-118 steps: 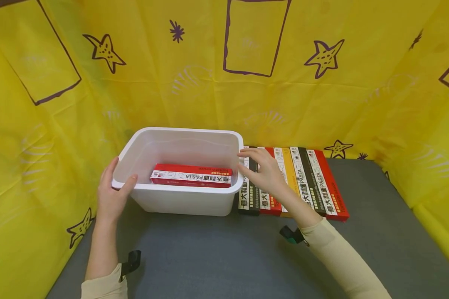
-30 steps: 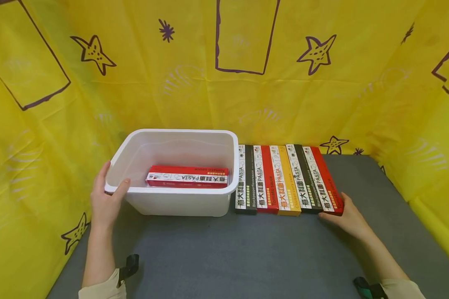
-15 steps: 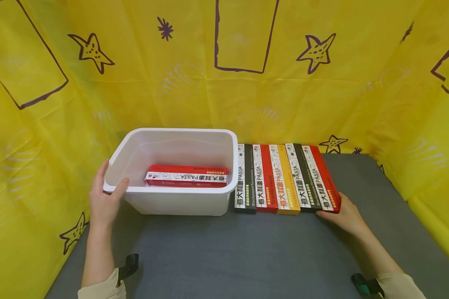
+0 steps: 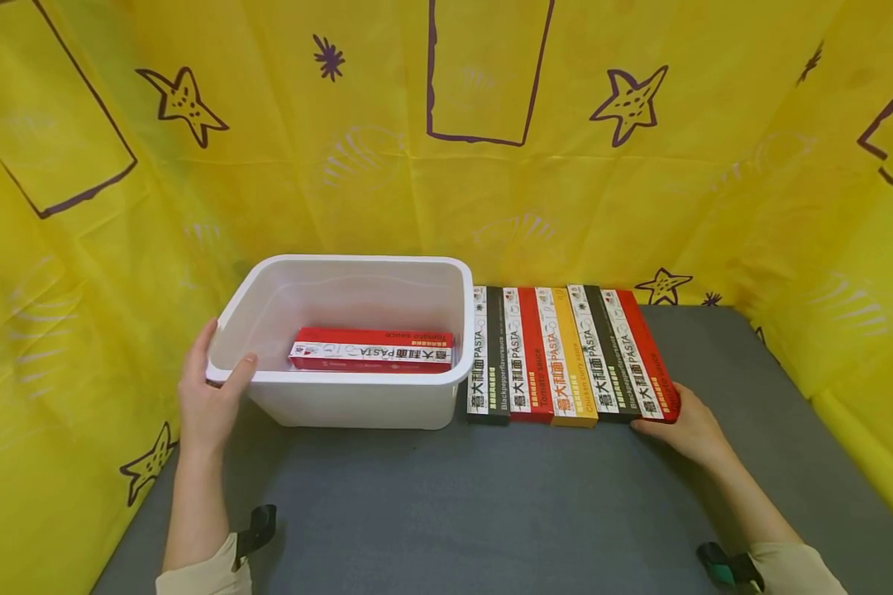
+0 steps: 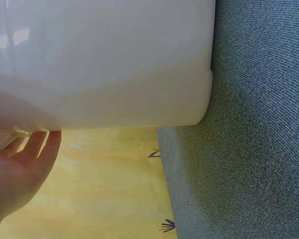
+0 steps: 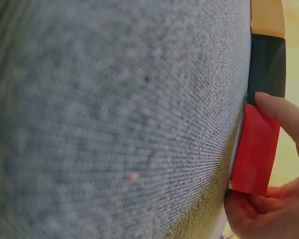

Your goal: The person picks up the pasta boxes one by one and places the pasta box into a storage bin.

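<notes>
My left hand [image 4: 212, 392] grips the left front corner of a white plastic tub [image 4: 365, 403], thumb over the rim and fingers along the outer side. Inside the tub lies a red pasta box [image 4: 372, 350] labelled tomato sauce. At the right end of a row of boxes, my right hand [image 4: 692, 426] holds the near end of another red pasta box [image 4: 647, 355]. The right wrist view shows its thumb at the seam with the neighbouring black pasta box [image 6: 266, 64] and its fingers round the red box's outer edge [image 6: 254, 154].
Left of the held box lie the black box, a yellow pasta box [image 4: 575, 364], a red pasta box [image 4: 530, 355] and a further black one [image 4: 489, 355], flat beside the tub. A grey cloth-covered table [image 4: 446, 504] lies beneath. Yellow curtains [image 4: 372, 190] with drawings close off the back and sides.
Since the earliest frame my right hand has left the tub's right rim and moved right to the end red pasta box. Over the last half second both hands stay nearly still.
</notes>
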Demonstrator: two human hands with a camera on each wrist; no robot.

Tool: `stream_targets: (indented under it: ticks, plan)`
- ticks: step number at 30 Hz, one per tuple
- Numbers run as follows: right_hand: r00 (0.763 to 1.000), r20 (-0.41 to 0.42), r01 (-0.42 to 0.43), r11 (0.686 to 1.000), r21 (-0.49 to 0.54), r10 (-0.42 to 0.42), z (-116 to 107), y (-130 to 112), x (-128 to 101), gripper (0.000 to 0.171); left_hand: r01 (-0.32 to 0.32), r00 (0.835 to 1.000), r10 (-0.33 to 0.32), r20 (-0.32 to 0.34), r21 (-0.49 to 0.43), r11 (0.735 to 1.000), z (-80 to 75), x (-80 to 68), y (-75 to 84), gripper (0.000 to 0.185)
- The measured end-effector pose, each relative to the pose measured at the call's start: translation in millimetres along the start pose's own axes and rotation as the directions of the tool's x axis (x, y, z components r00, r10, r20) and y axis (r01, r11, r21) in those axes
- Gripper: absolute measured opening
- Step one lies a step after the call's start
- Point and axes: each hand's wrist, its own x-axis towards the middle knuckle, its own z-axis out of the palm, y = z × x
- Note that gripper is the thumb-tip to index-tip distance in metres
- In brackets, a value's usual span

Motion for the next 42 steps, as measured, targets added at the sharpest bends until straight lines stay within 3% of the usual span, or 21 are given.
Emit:
stream_targets:
  ticks: [15, 29, 36, 42]
  plan:
    - [0.988, 0.021, -0.15, 0.989, 0.006, 0.15, -5.4, -5.8, -8.8, 0.099, -0.018, 1.0, 0.018, -0.004, -0.011, 1.0, 1.4, -1.2, -0.7, 0.066]
    - [0.974, -0.008, -0.225, 0.972, 0.06, 0.226, -13.2, -16.9, -12.8, 0.102, -0.003, 1.0, 0.003, -0.004, -0.022, 1.0, -0.1, -0.3, -0.8, 0.067]
    - [0.956, -0.025, -0.289, 0.949, 0.125, 0.294, -17.3, -26.3, -13.9, 0.103, -0.006, 1.0, 0.006, -0.011, -0.019, 1.0, 0.2, -0.5, 0.1, 0.066]
    - [0.935, -0.094, -0.321, 0.927, 0.195, 0.343, -19.7, -32.2, -13.1, 0.097, -0.005, 1.0, 0.005, -0.008, -0.024, 1.0, 0.5, -0.9, 0.9, 0.066]
